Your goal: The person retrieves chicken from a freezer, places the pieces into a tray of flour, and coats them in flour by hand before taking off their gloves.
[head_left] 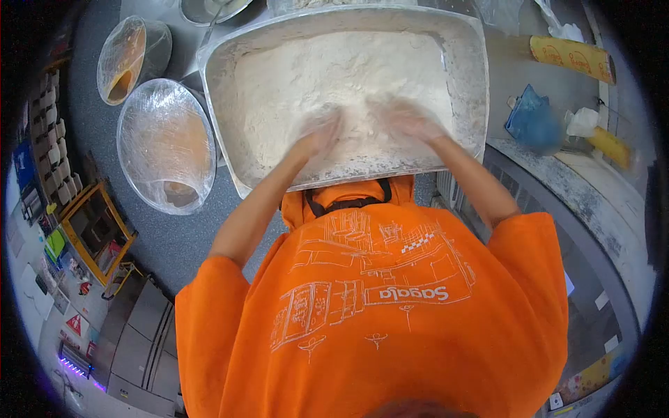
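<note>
A large tub (209, 104) holds a broad bed of pale flour (300, 73). Both hands are over the near half of this flour, blurred by motion and dusted white. On the left is my left hand (322, 131), its fingers smeared so that their pose cannot be made out. My right hand (406, 120) is a short way to the right of it, equally blurred. Between the two hands the flour is uneven. Whether either hand holds anything does not show.
Two film-covered containers (166, 143) (136, 56) stand left of the tub. A metal bowl (216, 8) is at the top. To the right lie a yellow roll (568, 58), a blue plastic bag (533, 122) and another yellow roll (610, 146).
</note>
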The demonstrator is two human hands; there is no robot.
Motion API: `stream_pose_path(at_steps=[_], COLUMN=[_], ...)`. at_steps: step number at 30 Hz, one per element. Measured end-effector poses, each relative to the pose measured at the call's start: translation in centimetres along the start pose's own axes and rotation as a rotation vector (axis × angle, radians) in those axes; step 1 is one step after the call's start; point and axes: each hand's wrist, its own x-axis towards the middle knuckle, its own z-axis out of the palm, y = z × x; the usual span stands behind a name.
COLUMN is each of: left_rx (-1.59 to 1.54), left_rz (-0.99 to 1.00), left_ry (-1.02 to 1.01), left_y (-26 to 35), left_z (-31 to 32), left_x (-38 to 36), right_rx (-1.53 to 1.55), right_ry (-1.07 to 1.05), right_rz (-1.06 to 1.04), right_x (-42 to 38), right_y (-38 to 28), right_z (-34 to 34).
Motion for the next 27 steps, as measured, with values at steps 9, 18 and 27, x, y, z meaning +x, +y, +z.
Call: stream_pose_path(at_steps=[9, 18, 27], left_rx=[0.035, -0.365, -0.055], left_rz=[-0.203, -0.28, 0.161], left_ry=[-0.109, 0.085, 0.306], left_y=[6.4, 7.2, 2.4], left_z=[-2.1, 1.3, -3.1], left_x=[-1.8, 1.4, -0.9], right_rx=[0.368, 0.118, -0.023], right_ry=[0.005, 0.09, 0.066], right_rz=[0.16, 0.175, 0.151], right_x=[-3.5, 1.9, -1.8], right_y=[-6.1, -1.9, -4.7], right_z=[-1.3, 4.4, -2.3])
